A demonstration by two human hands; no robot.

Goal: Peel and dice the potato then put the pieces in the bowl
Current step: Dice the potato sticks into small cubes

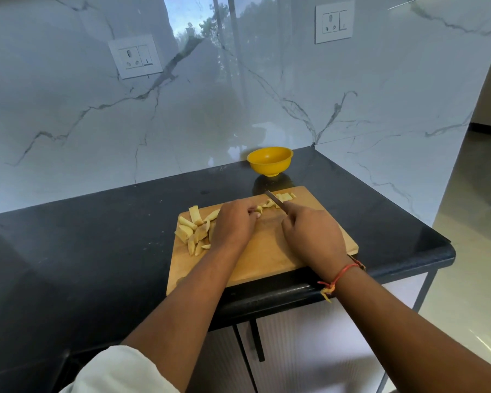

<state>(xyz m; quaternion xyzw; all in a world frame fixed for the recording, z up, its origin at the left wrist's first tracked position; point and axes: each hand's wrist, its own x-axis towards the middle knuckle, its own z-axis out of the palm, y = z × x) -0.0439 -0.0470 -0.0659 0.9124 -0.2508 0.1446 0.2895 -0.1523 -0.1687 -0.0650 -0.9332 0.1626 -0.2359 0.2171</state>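
Dicing under way on board (270, 259). Left hand (234, 222) curled on strip (260, 209), mid-board; right hand (312, 236) clamped round knife (274, 199), blade just right of strip. Uncut strips (194, 231) left, dice (285, 197) far right, bowl (270, 160) beyond. Advise tucking fingers (251, 211) back, cutting short, even lengths.

A yellow bowl (270, 161) sits behind the tan wooden board (267, 259) on the glossy black table (97, 236). The potato pieces (194, 231) are pale yellow. The wall (238, 109) is white marble with grey veins. The wrist thread (341, 275) is orange-red.
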